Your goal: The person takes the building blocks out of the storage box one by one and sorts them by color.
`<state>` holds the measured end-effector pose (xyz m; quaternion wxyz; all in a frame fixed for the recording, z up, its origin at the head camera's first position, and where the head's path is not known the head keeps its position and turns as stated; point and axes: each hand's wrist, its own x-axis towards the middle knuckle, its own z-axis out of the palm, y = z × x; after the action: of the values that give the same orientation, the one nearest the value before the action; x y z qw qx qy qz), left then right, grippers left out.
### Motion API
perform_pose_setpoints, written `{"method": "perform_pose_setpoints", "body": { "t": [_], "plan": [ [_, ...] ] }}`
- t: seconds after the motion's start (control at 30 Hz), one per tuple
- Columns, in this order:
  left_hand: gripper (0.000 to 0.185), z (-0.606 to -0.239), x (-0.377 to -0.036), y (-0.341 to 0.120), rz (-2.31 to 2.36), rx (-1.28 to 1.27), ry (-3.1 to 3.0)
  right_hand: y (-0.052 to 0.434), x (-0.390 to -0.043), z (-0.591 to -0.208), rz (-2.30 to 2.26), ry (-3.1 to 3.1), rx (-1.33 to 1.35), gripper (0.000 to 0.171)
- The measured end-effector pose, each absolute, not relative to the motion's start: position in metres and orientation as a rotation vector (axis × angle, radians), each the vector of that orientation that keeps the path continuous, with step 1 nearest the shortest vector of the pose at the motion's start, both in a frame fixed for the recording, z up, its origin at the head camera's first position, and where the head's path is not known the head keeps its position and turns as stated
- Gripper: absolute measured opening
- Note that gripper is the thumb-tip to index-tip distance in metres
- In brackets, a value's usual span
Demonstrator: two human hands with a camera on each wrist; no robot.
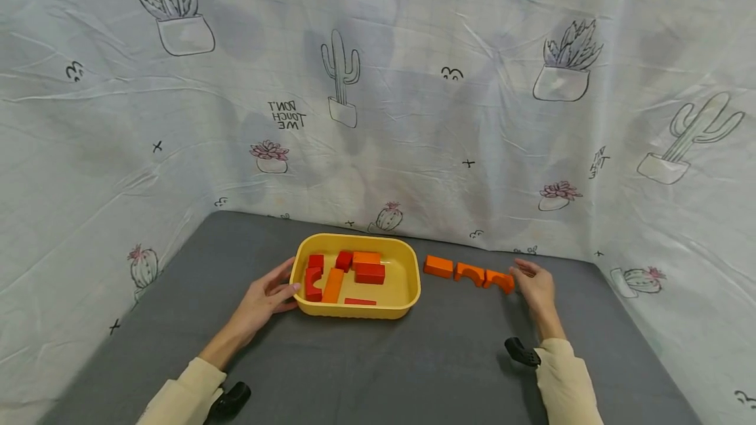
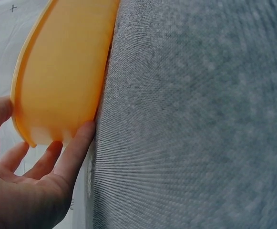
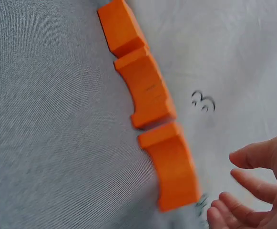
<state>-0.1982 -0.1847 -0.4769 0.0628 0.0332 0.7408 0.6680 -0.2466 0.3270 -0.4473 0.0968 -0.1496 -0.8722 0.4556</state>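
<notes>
A yellow plastic bin [image 1: 354, 312] with red and orange toy blocks in it stands on the grey cloth. At its left end my left hand [image 1: 268, 294] holds the bin, thumb at the rim and fingers against the outer wall. To the right of the bin, an orange rectangular block [image 1: 439, 267], an orange arch block [image 1: 469, 273] and a second orange arch block [image 1: 499, 281] form a row. Beside the last arch is my right hand [image 1: 536, 287], its fingers loosely bent and spread. In the right wrist view a gap separates those fingertips from the arch block [image 3: 176, 167].
Inside the bin lie a red arch block [image 1: 313, 286], a long orange block [image 1: 333, 286], a red block [image 1: 370, 273] and several others. A white curtain [image 1: 401, 149] with cactus drawings hangs behind the grey-covered table [image 1: 413, 366].
</notes>
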Motion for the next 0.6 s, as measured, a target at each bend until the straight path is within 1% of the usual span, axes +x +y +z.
{"method": "perform_pose_setpoints", "body": {
  "t": [0.17,0.33,0.47,0.6],
  "plan": [
    [0.069,-0.48,-0.2,-0.185,2.022,0.098,2.242,0.3,-0.25,-0.428,1.076,-2.528,-0.239,0.03],
    [0.07,-0.479,-0.199,-0.185,2.018,0.096,2.244,0.269,-0.256,-0.417,1.032,-2.453,0.071,0.023],
    [0.07,-0.477,-0.198,-0.185,2.023,0.091,2.235,0.241,-0.261,-0.408,1.048,-2.395,0.325,0.02],
    [0.069,-0.476,-0.197,-0.185,2.031,0.094,2.226,0.214,-0.263,-0.402,1.042,-2.401,0.488,0.021]
  ]
}}
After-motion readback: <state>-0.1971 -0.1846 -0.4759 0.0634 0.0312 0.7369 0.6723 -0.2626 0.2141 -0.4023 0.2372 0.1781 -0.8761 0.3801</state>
